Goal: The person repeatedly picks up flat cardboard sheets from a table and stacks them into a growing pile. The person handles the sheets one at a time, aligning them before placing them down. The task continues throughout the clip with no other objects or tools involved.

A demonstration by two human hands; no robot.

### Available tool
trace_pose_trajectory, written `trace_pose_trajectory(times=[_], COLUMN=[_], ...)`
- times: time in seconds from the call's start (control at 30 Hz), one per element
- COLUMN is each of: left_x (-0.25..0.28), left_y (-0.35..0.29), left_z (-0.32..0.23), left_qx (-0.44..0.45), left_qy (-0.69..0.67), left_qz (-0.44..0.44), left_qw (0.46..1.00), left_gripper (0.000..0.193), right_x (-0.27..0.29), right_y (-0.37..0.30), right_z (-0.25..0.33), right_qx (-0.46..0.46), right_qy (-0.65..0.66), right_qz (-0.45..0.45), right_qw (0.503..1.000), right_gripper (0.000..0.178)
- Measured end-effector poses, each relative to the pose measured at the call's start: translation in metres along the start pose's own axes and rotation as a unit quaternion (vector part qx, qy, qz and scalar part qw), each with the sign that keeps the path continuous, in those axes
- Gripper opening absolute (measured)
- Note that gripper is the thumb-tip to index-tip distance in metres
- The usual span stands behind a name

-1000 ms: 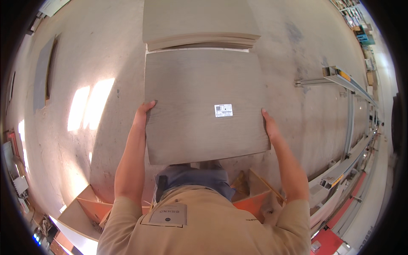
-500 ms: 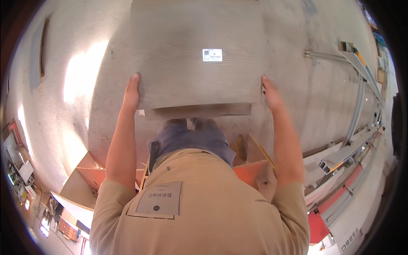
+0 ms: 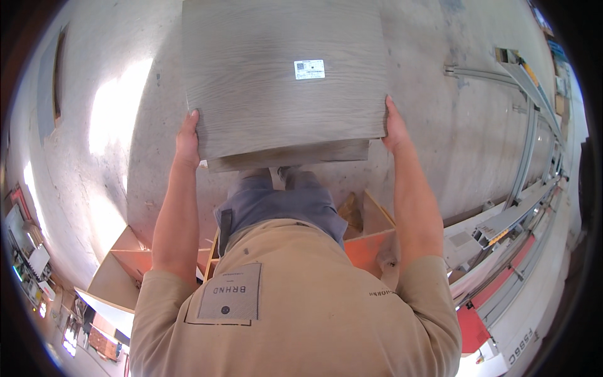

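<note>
A grey wood-grain panel (image 3: 251, 94) with a white label (image 3: 309, 69) lies flat in front of my legs, its far end cut off by the picture's top. My left hand (image 3: 187, 139) grips its left edge, thumb up along the side, the fingers mostly hidden underneath. At the right edge my right hand (image 3: 395, 125) does the same, near the front corner. A second darker board (image 3: 301, 154) shows below the panel's near edge, slightly askew to it. Whether my fingers reach that lower board as well I cannot tell.
Wooden compartments with orange inner faces (image 3: 370, 248) stand behind my legs, and an open pale box (image 3: 119, 276) at left. Long metal rails (image 3: 531, 157) and a machine bed run along the right. A flat board (image 3: 53, 85) lies at far left on the concrete floor (image 3: 427, 56).
The panel has shifted slightly left and turned a little, its label moving left and away from me. My right hand has come in against the right edge; my left hand moved slightly left.
</note>
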State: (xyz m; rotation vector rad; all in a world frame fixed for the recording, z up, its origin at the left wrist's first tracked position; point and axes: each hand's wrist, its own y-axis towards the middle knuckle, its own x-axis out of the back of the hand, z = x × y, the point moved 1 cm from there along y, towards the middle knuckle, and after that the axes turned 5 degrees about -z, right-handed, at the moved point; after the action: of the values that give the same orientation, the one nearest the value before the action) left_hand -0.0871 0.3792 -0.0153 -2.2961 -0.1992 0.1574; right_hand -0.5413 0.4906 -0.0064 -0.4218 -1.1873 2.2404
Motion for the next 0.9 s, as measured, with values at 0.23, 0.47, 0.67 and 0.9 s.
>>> trace_pose_trajectory(times=[0.23, 0.47, 0.67, 0.9], left_x=[0.0, -0.002, -0.001, 0.029], left_y=[0.001, -0.001, -0.003, 0.029], left_z=[-0.001, -0.004, -0.004, 0.036], left_qx=[-0.024, -0.021, -0.02, -0.052], left_qy=[0.004, -0.011, 0.015, 0.023], left_qz=[0.035, 0.072, 0.087, 0.069], left_qw=[0.999, 0.997, 0.996, 0.996], left_gripper=[0.054, 0.056, 0.057, 0.059], right_x=[0.013, 0.025, 0.029, 0.035], right_y=[0.016, 0.025, 0.031, 0.049], right_z=[-0.006, -0.021, -0.024, -0.036], right_qx=[-0.023, 0.0, 0.012, 0.021], right_qy=[-0.035, -0.025, -0.022, -0.033], right_qz=[-0.053, -0.035, -0.054, -0.071], right_qw=[0.998, 0.999, 0.998, 0.997], right_gripper=[0.074, 0.076, 0.075, 0.074])
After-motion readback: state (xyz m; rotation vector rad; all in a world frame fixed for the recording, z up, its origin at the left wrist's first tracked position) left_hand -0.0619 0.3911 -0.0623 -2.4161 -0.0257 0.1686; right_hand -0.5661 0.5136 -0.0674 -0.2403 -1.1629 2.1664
